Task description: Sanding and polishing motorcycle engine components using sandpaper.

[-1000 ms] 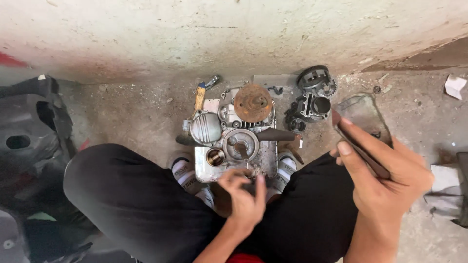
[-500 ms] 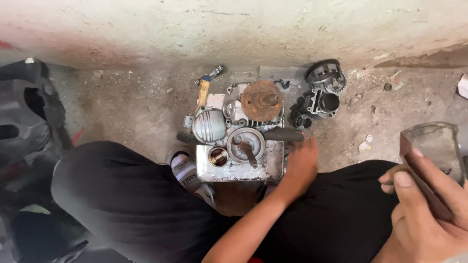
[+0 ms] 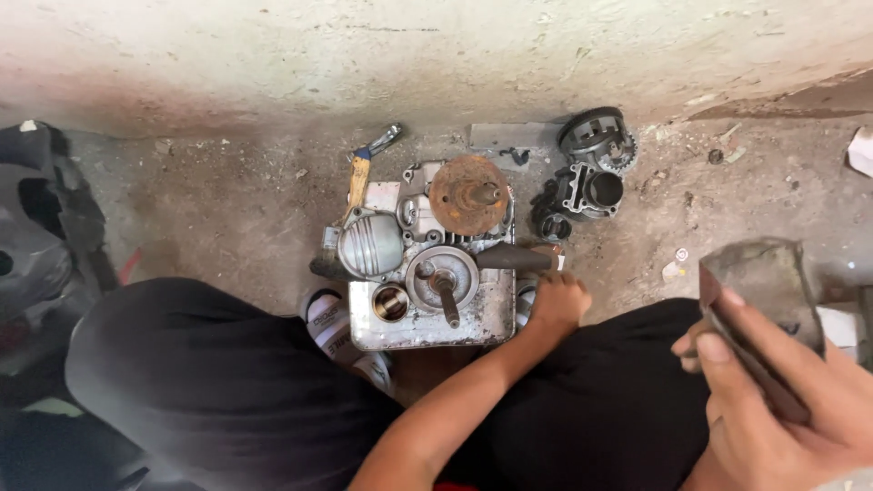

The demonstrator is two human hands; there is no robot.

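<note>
Engine casing [image 3: 427, 291], silver and grimy, sits on the concrete floor [image 3: 227, 209] between the seated person's knees, already well stripped as far as the view shows; a bare shaft stands up from a round hub at its middle, an open bore gapes beside that, and a rusty disc [image 3: 468, 193] with its own stub sits on the far end; a ribbed grey cover [image 3: 370, 244] remains fitted at the left. Left hand [image 3: 556, 302] rests at the casing's right edge, fingers curled down by a dark handle [image 3: 514, 258] that lies across that corner; whether this grip is closed on the handle or only touching the casing, I cannot tell. Right hand [image 3: 782, 391], raised near the camera and well apart from the casing, is clenched on a flat dark phone-like slab [image 3: 759, 318], thumb along its edge. Removed parts lie near on the floor: a finned cylinder [image 3: 587, 191] and a toothed round part [image 3: 596, 136] to the right, a wooden-handled tool [image 3: 359, 173] to the left; judging by this, dismantling is far along, yet the shaft, disc and cover are still to come off; black plastic panels [image 3: 41, 236] lie at far left.
</note>
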